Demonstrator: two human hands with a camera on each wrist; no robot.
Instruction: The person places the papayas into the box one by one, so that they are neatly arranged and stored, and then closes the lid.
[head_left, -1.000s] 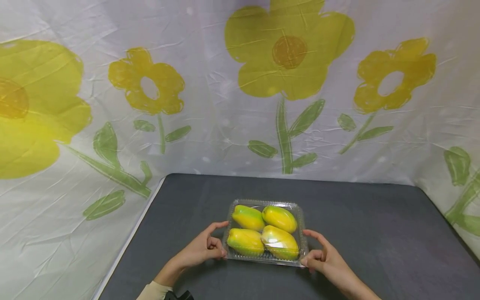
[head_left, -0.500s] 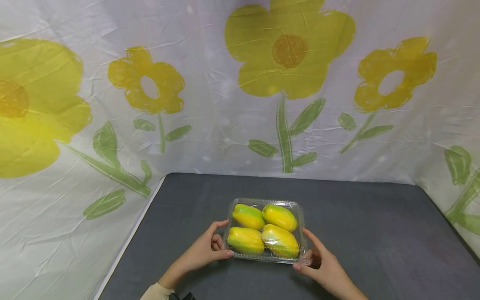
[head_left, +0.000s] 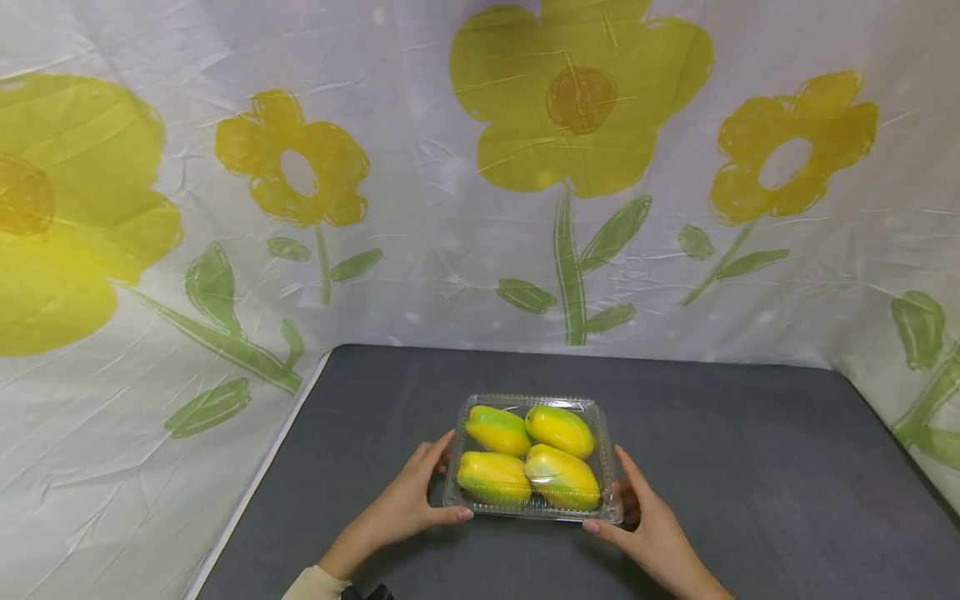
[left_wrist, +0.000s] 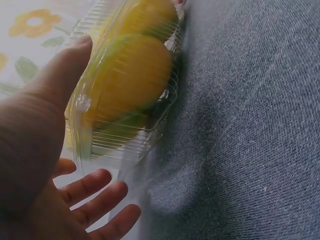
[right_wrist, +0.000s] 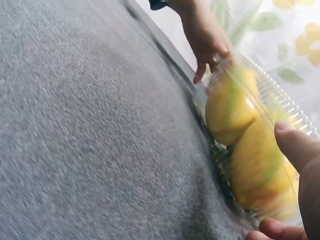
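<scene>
A clear plastic clamshell box [head_left: 536, 515] with several yellow-green mangoes [head_left: 561, 477] inside stands shut in front of me. My left hand [head_left: 401, 504] is at its left side, thumb along the front corner and index finger by the side edge. In the left wrist view, its other fingers [left_wrist: 107, 197] are loosely extended, apart from the box. My right hand [head_left: 660, 533] is at the opposite side, with a straight thumb at the front corner and the index finger beside the edge. Its remaining fingers are partly hidden. The box is blurred in the right wrist view.
A dark grey table [head_left: 750, 467] carries the box. Behind and beside it hangs a white cloth [head_left: 420, 275] printed with yellow flowers. A beige sleeve [head_left: 315, 583] and a dark band [head_left: 367, 592] are at my left wrist.
Both hands have let go of their pinch on the front corners and spread wider, thumbs now along the front edge. The box has shifted very slightly away from me.
</scene>
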